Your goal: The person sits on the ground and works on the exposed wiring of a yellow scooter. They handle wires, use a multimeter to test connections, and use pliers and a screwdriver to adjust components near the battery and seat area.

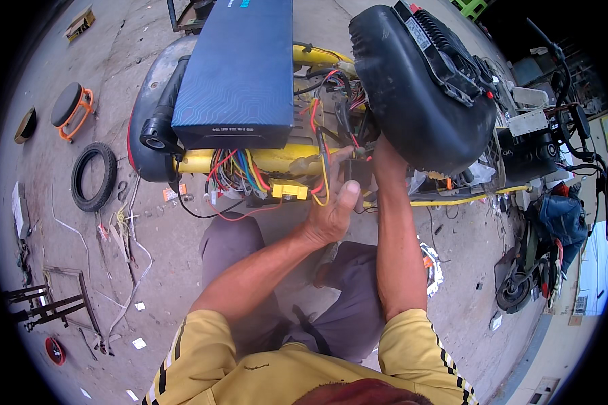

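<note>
**Hands deep in the scooter wiring**

Left hand [331, 209] pinches a small black connector [355, 172]; right hand [385, 152] reaches under the raised seat [419, 88], grip hidden. Beside them wires [240, 169] hang loose, blue battery box [240, 67] out: work looks mid-way.

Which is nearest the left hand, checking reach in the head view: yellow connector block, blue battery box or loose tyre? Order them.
From the left hand:
1. Yellow connector block, just left of it.
2. Blue battery box, above-left on the frame.
3. Loose tyre, far left on the floor.
</note>
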The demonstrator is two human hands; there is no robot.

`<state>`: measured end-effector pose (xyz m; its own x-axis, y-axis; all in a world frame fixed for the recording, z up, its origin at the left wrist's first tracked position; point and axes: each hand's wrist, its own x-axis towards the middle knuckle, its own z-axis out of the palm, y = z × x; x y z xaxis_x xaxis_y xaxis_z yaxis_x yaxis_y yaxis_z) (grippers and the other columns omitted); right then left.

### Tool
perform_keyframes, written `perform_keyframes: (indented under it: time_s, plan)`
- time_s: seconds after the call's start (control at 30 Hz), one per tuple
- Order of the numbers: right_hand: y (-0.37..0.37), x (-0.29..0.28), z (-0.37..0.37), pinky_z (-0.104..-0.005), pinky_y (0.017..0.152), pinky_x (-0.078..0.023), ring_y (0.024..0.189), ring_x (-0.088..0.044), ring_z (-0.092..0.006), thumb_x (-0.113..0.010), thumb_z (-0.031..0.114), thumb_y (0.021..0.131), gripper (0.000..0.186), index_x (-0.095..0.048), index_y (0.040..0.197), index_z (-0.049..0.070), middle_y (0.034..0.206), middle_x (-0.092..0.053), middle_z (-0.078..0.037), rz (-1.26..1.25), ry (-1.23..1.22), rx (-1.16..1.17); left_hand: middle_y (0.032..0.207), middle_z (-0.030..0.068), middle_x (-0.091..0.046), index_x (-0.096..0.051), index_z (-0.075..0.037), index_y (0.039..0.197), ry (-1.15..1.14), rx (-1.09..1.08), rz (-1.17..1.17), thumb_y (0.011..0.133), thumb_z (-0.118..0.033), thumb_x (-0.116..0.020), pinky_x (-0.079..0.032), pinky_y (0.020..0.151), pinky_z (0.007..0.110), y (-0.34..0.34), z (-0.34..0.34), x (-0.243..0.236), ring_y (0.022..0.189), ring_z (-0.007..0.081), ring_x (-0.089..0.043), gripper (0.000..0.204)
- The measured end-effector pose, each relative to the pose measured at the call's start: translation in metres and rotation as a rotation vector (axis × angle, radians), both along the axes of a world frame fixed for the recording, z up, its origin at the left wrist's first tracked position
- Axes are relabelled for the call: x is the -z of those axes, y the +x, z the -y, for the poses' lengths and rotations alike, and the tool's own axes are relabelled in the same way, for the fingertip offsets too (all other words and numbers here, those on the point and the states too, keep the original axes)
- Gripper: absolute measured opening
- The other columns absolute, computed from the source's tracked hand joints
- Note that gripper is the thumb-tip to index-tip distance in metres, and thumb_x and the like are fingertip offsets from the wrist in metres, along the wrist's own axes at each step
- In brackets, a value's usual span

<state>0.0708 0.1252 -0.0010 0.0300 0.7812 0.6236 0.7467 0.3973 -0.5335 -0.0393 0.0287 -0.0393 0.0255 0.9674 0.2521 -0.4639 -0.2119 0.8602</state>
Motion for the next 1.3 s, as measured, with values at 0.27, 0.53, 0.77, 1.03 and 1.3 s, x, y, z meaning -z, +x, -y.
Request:
perform_keyframes:
  time_s: [0.27,0.53,0.77,1.03,1.3]
  plan:
    - [-0.001,-0.006,0.005,-0.0399,0.091,-0.048,0.1,-0.064,-0.0251,-0.051,0.014,0.104,0.027,-0.066,0.117,-0.004,0.109,-0.07,-0.014,-0.02,-0.046,-0.014,0.098,0.0096,-0.06,-0.033,-0.002,0.148,-0.015,-0.001,-0.023,0.1,-0.052,-0.042,-0.042,0.061,0.025,-0.001,0.0,-0.002,0.066,0.0105,-0.054,0.07]
    - [-0.001,-0.01,0.005,-0.0422,0.097,-0.046,0.107,-0.063,-0.0285,-0.05,0.016,0.105,0.03,-0.066,0.119,-0.004,0.113,-0.069,-0.017,-0.071,-0.303,0.022,0.1,0.0105,-0.061,-0.033,-0.002,0.148,-0.014,-0.002,-0.044,0.1,-0.053,-0.04,-0.042,0.062,0.025,-0.003,0.0,-0.001,0.066,0.0106,-0.054,0.07]
    - [0.001,-0.004,0.006,-0.0431,0.099,-0.044,0.112,-0.062,-0.0322,-0.051,0.018,0.105,0.031,-0.066,0.121,-0.003,0.118,-0.069,-0.018,0.001,-0.157,0.031,0.102,0.0111,-0.061,-0.03,-0.002,0.15,0.004,0.02,-0.027,0.101,-0.052,-0.04,-0.042,0.062,0.025,-0.001,-0.001,0.0,0.067,0.0109,-0.054,0.07]
    - [0.022,0.029,-0.015,-0.044,0.093,-0.048,0.104,-0.065,-0.0358,-0.056,0.01,0.097,0.024,-0.07,0.114,0.0,0.108,-0.071,-0.018,0.188,0.026,0.091,0.107,0.0107,-0.059,-0.02,-0.002,0.154,0.028,0.048,0.12,0.103,-0.044,-0.053,-0.046,0.067,0.027,0.006,-0.001,0.003,0.071,0.0119,-0.054,0.075]
    - [0.018,0.02,-0.021,-0.0447,0.093,-0.048,0.102,-0.066,-0.0366,-0.057,0.01,0.098,0.021,-0.072,0.109,0.0,0.106,-0.072,-0.018,0.085,0.023,0.135,0.125,0.0144,-0.057,-0.025,0.002,0.15,0.076,0.036,0.148,0.102,-0.029,-0.062,-0.052,0.087,0.033,0.01,-0.005,0.012,0.103,0.0167,-0.059,0.068]
